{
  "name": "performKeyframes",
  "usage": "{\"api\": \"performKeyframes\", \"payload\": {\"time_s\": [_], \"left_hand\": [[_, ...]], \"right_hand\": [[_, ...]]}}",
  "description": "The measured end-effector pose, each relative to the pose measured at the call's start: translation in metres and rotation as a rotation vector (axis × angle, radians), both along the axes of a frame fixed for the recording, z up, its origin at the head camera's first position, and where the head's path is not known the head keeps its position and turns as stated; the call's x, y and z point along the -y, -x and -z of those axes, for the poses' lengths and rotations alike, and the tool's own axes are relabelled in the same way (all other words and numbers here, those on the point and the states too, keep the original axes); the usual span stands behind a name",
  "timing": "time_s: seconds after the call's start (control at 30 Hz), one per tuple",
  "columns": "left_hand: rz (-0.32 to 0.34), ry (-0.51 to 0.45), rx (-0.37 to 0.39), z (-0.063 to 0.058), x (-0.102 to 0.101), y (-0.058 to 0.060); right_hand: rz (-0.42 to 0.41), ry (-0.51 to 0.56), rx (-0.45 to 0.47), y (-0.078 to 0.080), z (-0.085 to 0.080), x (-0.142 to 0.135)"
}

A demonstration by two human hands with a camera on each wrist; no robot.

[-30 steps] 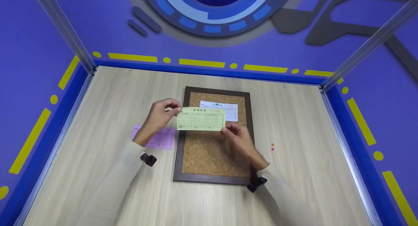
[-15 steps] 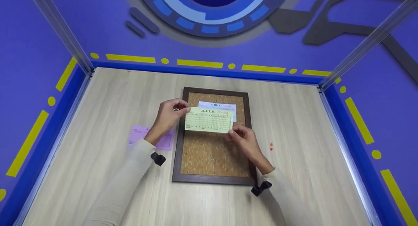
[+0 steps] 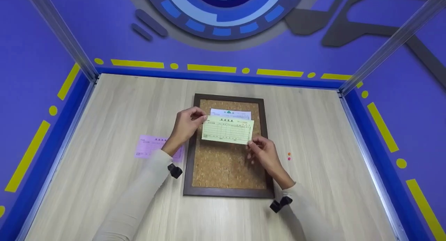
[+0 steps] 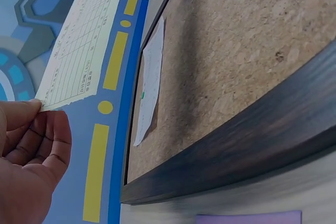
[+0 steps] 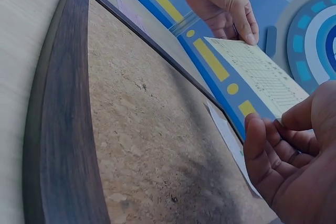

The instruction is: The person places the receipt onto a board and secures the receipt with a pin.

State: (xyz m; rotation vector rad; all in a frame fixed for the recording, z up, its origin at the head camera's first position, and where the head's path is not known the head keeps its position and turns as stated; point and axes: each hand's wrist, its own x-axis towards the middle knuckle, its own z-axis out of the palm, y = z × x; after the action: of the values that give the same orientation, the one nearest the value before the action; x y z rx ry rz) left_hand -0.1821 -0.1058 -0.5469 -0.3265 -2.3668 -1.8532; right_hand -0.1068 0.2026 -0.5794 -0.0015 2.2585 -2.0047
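A pale green printed form is stretched between both hands above a dark-framed cork board. My left hand pinches its upper left corner between thumb and fingers. At the lower right corner, my right hand pinches the slip the same way. Both wrist views show the form raised off the board. Behind it a white form lies on the upper part of the cork, its lower portion hidden in the head view. The right wrist view also shows the left hand across the slip.
A purple form lies on the wooden table left of the board, partly covered by the left forearm. Two small pieces, one orange and one pink, sit right of the board. Blue walls enclose the table's back and sides.
Both hands have shifted to the right and slightly toward the body with the green form. It now tilts a little, right end lower, and sits more squarely over the cork.
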Motion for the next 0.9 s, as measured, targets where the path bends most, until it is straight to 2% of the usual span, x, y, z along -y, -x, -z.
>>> {"api": "performKeyframes", "payload": {"time_s": [0.4,0.7,0.9], "left_hand": [[-0.001,0.04,0.036,0.018,-0.008,-0.001],[-0.024,0.079,0.077,0.03,-0.013,-0.003],[-0.049,0.153,0.08,0.038,-0.017,-0.005]], "right_hand": [[-0.001,-0.039,0.059,-0.006,0.016,-0.005],[0.0,-0.09,0.065,-0.004,0.02,-0.012],[-0.031,-0.198,0.045,-0.002,0.021,-0.019]]}}
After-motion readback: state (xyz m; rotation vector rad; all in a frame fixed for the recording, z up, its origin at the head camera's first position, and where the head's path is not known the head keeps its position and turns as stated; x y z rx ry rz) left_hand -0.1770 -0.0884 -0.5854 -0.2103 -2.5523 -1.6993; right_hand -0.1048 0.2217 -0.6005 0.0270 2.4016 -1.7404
